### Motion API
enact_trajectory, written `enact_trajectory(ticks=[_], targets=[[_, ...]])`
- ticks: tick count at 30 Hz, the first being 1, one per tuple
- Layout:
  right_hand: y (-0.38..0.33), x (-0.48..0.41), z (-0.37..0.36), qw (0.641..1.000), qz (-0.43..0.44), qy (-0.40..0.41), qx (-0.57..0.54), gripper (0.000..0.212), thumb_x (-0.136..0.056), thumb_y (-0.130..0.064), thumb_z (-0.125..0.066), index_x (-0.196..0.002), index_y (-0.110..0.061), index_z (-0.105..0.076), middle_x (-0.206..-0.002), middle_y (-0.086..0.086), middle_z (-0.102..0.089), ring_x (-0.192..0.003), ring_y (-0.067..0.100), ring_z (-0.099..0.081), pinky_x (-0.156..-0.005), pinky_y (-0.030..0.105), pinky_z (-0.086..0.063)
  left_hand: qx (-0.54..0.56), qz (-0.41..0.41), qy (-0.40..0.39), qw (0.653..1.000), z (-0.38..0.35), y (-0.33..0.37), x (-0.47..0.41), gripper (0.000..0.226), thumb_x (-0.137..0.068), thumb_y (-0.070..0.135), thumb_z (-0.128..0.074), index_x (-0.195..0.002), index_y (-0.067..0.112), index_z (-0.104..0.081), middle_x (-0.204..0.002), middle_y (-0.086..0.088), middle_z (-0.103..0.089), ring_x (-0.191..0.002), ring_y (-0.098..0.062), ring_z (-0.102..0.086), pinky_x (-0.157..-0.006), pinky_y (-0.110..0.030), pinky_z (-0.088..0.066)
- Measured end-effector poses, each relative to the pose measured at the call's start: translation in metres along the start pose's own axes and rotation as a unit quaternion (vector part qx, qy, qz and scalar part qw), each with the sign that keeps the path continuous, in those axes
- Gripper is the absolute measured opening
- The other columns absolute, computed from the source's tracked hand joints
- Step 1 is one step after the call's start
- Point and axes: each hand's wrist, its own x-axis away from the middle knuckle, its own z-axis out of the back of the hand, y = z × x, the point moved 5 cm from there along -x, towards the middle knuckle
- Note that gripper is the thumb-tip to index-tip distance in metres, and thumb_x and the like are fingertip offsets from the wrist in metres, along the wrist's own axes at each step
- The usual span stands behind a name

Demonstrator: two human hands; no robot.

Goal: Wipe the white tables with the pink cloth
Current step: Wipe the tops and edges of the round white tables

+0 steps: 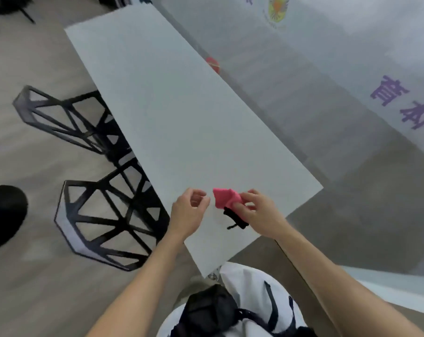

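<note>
A long white table [167,113] runs from the near centre toward the upper left. Over its near end my right hand [259,210] grips a folded pink cloth [224,198] with a black edge and a black loop hanging below it. My left hand [189,210] hovers just left of the cloth with fingers loosely curled, holding nothing. The cloth is lifted a little above the tabletop.
Two black wire-frame chairs [108,222] [65,115] stand along the table's left side. A glass wall with purple lettering [400,103] lies to the right. A small red object [212,62] sits past the table's right edge. A round black object [4,215] lies on the floor at left.
</note>
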Motion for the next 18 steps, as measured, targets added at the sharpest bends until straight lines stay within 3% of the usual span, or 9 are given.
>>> enact_trajectory(ticks=[3,6,9,13,16,18], targets=[[-0.034,0.008,-0.016,0.996,0.001,-0.028,-0.087,0.011,-0.105,-0.03,-0.07,-0.104,-0.031,-0.081,-0.094,-0.011,-0.076,-0.089,0.007,-0.072,-0.09,0.036,-0.055,0.078,0.034,0.055,0.995,0.037,-0.003,0.05,0.022,-0.098,0.046,-0.076,-0.109,0.028,-0.07,-0.102,0.008,-0.077,-0.098,-0.008,-0.073,-0.095,-0.041,-0.061],[-0.066,0.024,-0.041,0.968,-0.004,-0.093,-0.234,0.015,-0.105,-0.019,-0.07,-0.117,-0.019,-0.079,-0.107,0.007,-0.081,-0.104,0.023,-0.079,-0.098,0.043,-0.063,0.086,0.021,0.011,0.996,0.054,0.002,0.097,0.031,-0.096,0.042,-0.081,-0.123,0.029,-0.072,-0.112,0.012,-0.079,-0.105,-0.003,-0.073,-0.097,-0.031,-0.059],[-0.092,0.04,-0.075,0.94,-0.009,-0.129,-0.315,0.021,-0.102,-0.013,-0.075,-0.121,-0.007,-0.069,-0.113,0.02,-0.078,-0.103,0.03,-0.08,-0.088,0.036,-0.066,0.061,0.018,0.032,0.997,0.07,-0.009,0.139,0.042,-0.093,0.031,-0.086,-0.133,0.027,-0.071,-0.112,0.011,-0.081,-0.105,-0.002,-0.075,-0.097,-0.028,-0.058],[-0.12,0.068,-0.135,0.951,0.001,-0.16,-0.263,0.019,-0.101,-0.014,-0.076,-0.112,-0.006,-0.062,-0.106,0.015,-0.081,-0.096,0.028,-0.081,-0.088,0.045,-0.067,0.091,0.053,0.143,0.984,0.103,-0.048,0.194,0.019,-0.09,0.019,-0.086,-0.107,0.022,-0.077,-0.097,0.004,-0.082,-0.094,-0.013,-0.078,-0.092,-0.043,-0.062],[-0.144,0.093,-0.179,0.954,0.068,-0.22,-0.193,0.011,-0.106,-0.015,-0.067,-0.117,-0.014,-0.069,-0.109,0.005,-0.08,-0.104,0.024,-0.079,-0.096,0.046,-0.065,0.127,0.08,0.209,0.966,0.131,-0.076,0.224,0.012,-0.09,0.029,-0.076,-0.101,0.027,-0.071,-0.095,0.006,-0.08,-0.095,-0.016,-0.077,-0.093,-0.053,-0.062],[-0.163,0.109,-0.204,0.949,0.139,-0.264,-0.102,0.025,-0.107,-0.018,-0.063,-0.129,-0.027,-0.07,-0.12,-0.007,-0.077,-0.113,0.012,-0.075,-0.104,0.043,-0.061,0.161,0.099,0.249,0.95,0.153,-0.098,0.239,0.02,-0.087,0.042,-0.071,-0.102,0.028,-0.069,-0.097,0.006,-0.079,-0.097,-0.018,-0.076,-0.094,-0.057,-0.06]])
